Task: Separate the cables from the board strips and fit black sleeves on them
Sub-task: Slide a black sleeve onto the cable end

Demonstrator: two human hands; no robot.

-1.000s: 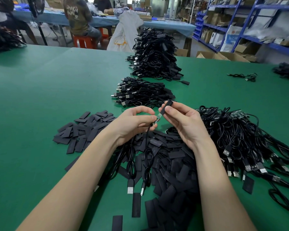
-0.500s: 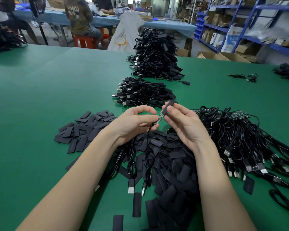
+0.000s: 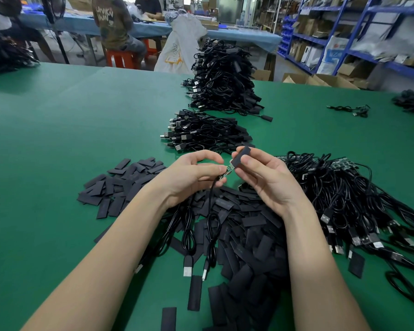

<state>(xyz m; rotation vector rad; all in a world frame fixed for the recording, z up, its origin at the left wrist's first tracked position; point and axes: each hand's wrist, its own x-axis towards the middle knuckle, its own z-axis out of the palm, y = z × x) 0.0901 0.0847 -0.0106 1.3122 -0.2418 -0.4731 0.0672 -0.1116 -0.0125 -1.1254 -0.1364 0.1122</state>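
My left hand pinches the small circuit-board end of a black cable, which hangs down to USB plugs near my forearms. My right hand pinches a flat black sleeve, its lower mouth at the tip of the board. Beneath both hands lies a big heap of loose black sleeves. To the right sits a tangle of cables joined to board strips. Beyond my hands lies a small pile of cables, and behind it a tall stack.
The green table stretches left. A lone cable lies at far right, with more cable piles at both far edges. People sit at a blue table behind. Blue shelving and cardboard boxes stand at the right.
My right hand has turned the sleeve more upright and brought its mouth onto the board tip. The left hand keeps its pinch in about the same spot.
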